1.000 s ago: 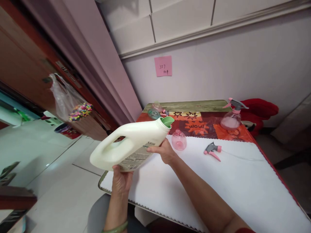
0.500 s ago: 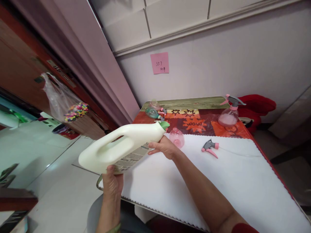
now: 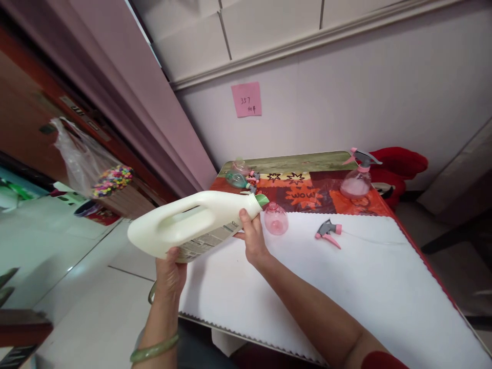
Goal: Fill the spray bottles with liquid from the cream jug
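Both hands hold a large cream-white jug (image 3: 192,218) with a green pouring spout (image 3: 262,199), tipped almost level. My left hand (image 3: 171,269) grips it from below near its base. Around its neck end, my right hand (image 3: 251,238) has the thumb on the near side; the other fingers are partly hidden. Just right of the spout, a pink see-through spray bottle (image 3: 276,219) stands upright without its head. No stream shows between spout and bottle mouth. A grey and pink spray head (image 3: 329,233) with a thin tube lies to the right on the white mat.
A white mat (image 3: 346,297) covers the table's near part. At the back right stands a spray bottle (image 3: 355,183) holding pale liquid. Two spray bottles, one green (image 3: 237,179), lie at the back left. A plastic bag (image 3: 82,154) hangs at left.
The jug's base end has risen, so it lies closer to level, and its spout has come nearer the pink bottle's mouth. My right thumb has moved up onto the jug's side.
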### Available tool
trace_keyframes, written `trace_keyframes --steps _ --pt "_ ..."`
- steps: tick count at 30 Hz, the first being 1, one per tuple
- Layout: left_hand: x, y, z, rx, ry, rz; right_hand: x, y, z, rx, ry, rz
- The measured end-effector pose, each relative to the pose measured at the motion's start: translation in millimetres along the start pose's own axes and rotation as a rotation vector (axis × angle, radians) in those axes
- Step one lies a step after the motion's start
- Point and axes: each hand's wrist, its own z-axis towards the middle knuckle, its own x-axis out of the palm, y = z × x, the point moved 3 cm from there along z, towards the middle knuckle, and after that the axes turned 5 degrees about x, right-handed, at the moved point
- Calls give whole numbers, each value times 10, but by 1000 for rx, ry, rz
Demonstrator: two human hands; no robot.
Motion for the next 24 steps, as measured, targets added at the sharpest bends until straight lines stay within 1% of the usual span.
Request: trace_keyframes --steps 5,12,17,20,24 --pt "23 -33 89 3 19 11 3 -11 2 4 -31 32" --pt "35 -78 149 5 30 30 -43 -73 53 39 -65 68" --pt "19 -117 184 11 13 65 -58 -99 88 55 -45 97" --pt "46 -161 194 10 34 67 -61 -95 96 56 -38 112" --pt "67 -208 202 -6 11 72 -61 -88 101 60 -32 111"
